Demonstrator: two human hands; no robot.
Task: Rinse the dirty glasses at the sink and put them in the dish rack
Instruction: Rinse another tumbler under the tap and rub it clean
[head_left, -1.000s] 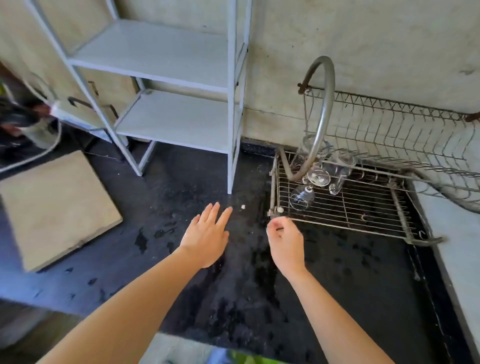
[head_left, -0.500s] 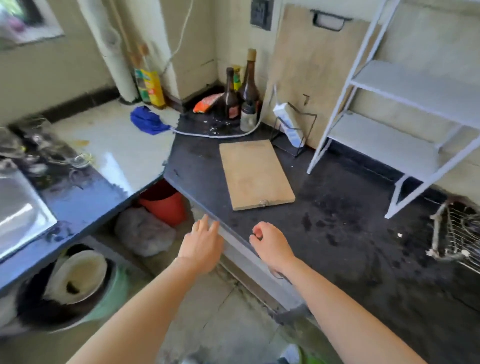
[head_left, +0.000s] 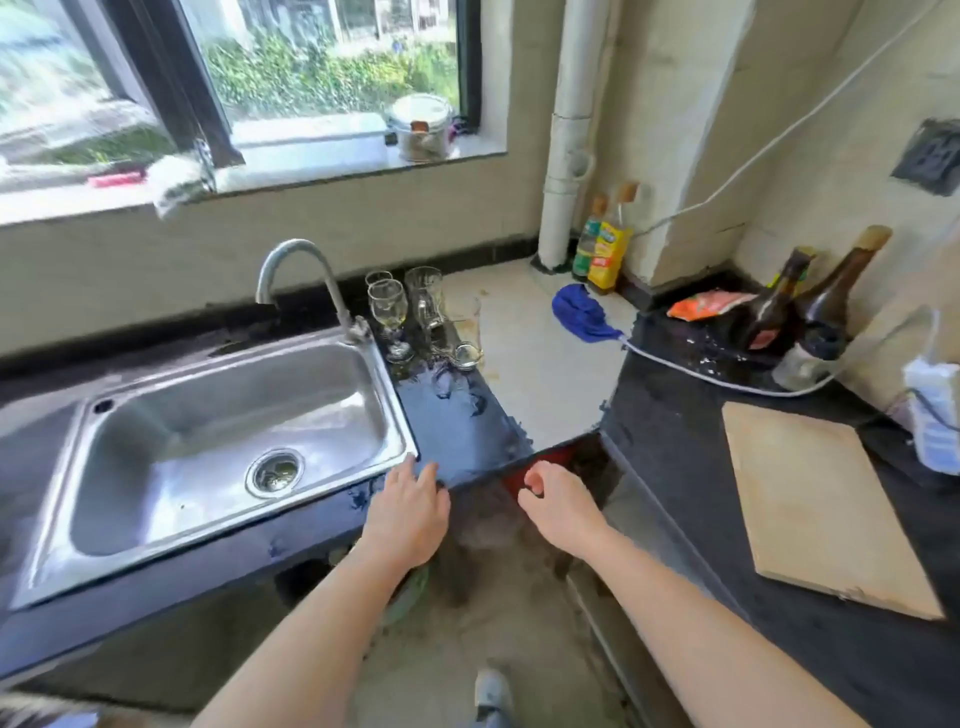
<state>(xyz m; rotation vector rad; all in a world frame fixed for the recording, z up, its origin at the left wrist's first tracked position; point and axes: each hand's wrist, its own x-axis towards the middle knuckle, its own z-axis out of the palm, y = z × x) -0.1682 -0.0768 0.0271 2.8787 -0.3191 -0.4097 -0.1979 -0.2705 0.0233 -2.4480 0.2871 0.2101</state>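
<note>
The dirty glasses (head_left: 415, 312) stand in a tight cluster at the back of the dark surface (head_left: 467, 431), just beside the base of the faucet (head_left: 291, 249) and right of the sink (head_left: 171, 415). Among them are a stemmed wine glass (head_left: 388, 310) with a yellowish trace in its bowl, a tall clear glass (head_left: 426, 293) behind it, and a low glass (head_left: 466, 355) nearer the front edge of the group. How many there are in all is hard to tell, since they overlap. Puddles and drops lie on the surface in front of them.

The sink basin holds nothing, and no water is seen leaving the faucet. The dish rack is not in view.

Both hands are well short of the glasses. The left hand (head_left: 408, 512) hovers over the front edge of the surface at the sink's near right corner, its grip spread and holding nothing. The right hand (head_left: 558, 501) hangs beside it over the gap between the two counters, its grip loosely curled around nothing.

Further right lie a blue cloth (head_left: 582, 318), some dark bottles (head_left: 826, 306) and a wooden cutting board (head_left: 815, 509).

As I judge it, this batch is not yet rinsed: each glass must be picked up, run under the faucet and carried to the rack. Whether any are already racked cannot be told from here.
</note>
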